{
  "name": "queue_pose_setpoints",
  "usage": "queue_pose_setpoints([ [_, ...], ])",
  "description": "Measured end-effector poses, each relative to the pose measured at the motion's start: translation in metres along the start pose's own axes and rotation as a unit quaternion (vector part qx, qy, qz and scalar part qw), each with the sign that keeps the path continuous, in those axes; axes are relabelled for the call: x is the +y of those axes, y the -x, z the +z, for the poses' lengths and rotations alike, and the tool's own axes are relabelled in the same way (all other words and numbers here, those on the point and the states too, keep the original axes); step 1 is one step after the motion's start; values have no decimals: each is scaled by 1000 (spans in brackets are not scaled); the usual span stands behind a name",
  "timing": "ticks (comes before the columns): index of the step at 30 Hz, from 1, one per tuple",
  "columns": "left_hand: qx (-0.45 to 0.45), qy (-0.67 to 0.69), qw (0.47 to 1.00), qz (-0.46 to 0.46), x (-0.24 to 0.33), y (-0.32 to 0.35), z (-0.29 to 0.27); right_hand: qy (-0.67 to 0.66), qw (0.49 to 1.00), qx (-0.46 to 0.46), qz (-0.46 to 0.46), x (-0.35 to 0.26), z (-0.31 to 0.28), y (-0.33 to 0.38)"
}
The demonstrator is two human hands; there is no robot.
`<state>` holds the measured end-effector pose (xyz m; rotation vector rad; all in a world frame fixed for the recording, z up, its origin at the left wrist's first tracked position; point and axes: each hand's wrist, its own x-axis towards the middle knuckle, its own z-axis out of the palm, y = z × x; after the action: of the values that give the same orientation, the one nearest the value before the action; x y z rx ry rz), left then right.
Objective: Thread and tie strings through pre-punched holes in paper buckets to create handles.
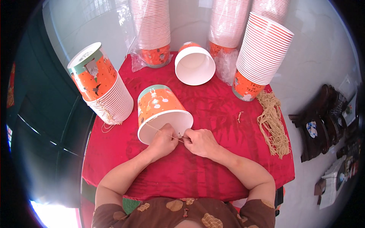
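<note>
An orange paper bucket [161, 100] with a green base band lies tilted on the red cloth, its white mouth toward me. Tan string [154, 127] runs across that mouth to my fingers. At the near rim my left hand [165, 140] is closed, fingers curled partly inside the bucket, with the string in its grip. Beside it my right hand [200, 142] pinches the string near the rim's right side. The fingertips hide where the string meets the paper wall.
A bundle of cut tan strings [274, 125] lies at the right. Nested buckets [108, 91] lean at the left, with string on them. Another bucket [195, 65] lies on its side. Tall stacks [262, 49] stand at the back, some in plastic. A small string scrap [240, 116] lies on the red cloth [216, 178].
</note>
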<state>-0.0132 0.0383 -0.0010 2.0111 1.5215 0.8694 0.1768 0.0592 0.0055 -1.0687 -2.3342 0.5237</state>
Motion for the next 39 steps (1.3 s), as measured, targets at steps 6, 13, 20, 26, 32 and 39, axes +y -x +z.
queue_pose_setpoints([
  [6,6,-13,1000,3,-3,-1,2,21,999,25,8,3,7,2],
  [13,12,-14,1000,-17,1,-3,2,20,999,18,36,3,7,3],
  [20,26,-21,999,-31,-2,-6,5,9,999,9,35,4,10,3],
  [26,19,-33,999,-32,2,-9,5,7,998,-15,53,8,11,3],
  [32,19,-42,998,-33,0,-11,5,-30,999,-16,40,7,8,0],
  [39,24,-42,998,-45,6,-10,3,-36,997,-17,64,9,8,0],
])
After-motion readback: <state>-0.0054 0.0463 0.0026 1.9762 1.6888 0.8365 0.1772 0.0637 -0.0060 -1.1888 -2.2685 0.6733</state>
